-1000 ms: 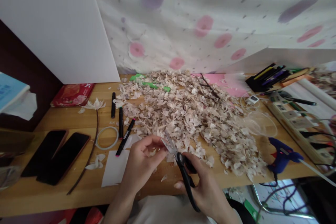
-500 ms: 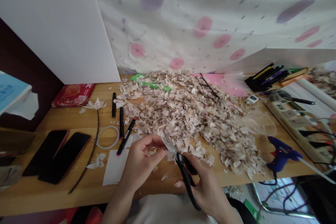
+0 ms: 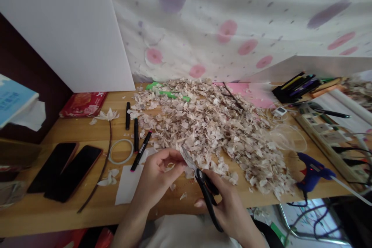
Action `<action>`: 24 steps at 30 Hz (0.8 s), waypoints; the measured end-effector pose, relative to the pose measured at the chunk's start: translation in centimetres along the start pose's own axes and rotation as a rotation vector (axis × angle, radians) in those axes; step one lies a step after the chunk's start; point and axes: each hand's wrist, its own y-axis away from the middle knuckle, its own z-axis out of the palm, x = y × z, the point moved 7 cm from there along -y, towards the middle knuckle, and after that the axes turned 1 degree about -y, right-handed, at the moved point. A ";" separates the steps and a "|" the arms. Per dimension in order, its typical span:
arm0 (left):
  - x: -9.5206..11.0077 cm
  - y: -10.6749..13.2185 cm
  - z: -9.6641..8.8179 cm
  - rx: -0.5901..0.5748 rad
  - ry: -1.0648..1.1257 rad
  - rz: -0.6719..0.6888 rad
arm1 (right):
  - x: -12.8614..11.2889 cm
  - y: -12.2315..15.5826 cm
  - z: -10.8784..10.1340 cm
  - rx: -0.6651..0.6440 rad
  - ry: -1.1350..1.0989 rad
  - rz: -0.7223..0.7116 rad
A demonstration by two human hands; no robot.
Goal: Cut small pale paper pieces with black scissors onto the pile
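My right hand (image 3: 229, 205) grips black-handled scissors (image 3: 203, 186) near the table's front edge, the blades pointing up and left. My left hand (image 3: 158, 176) is closed in a pinch on a small pale petal piece (image 3: 171, 166) held right at the blade tips. Behind both hands spreads a big heap of cut beige petal scraps (image 3: 215, 128) over the middle of the wooden table (image 3: 58, 205).
Two dark phones (image 3: 65, 170), a tape ring (image 3: 120, 151), black markers (image 3: 135, 133), a white paper slip (image 3: 126, 190) and a stemmed white flower (image 3: 106, 116) lie left. A blue glue gun (image 3: 312, 170), power strip (image 3: 325, 131) and pen tray (image 3: 293, 85) sit right.
The view has shifted slightly right. Both hands stay in place, with the scissors working at the small piece.
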 end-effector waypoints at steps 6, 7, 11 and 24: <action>0.3 0.1 -0.1 0.000 -0.011 -0.004 | 0.1 0.0 -0.1 -0.037 -0.060 0.033; 0.5 0.2 -0.1 0.002 -0.009 -0.001 | 0.2 0.0 -0.1 -0.032 -0.088 0.038; 0.4 0.3 -0.2 0.031 0.025 -0.014 | 0.8 -0.3 -0.3 0.098 -0.281 0.071; -2.3 2.0 1.6 -0.020 0.013 -0.053 | -0.8 -1.2 2.6 0.264 -0.769 0.203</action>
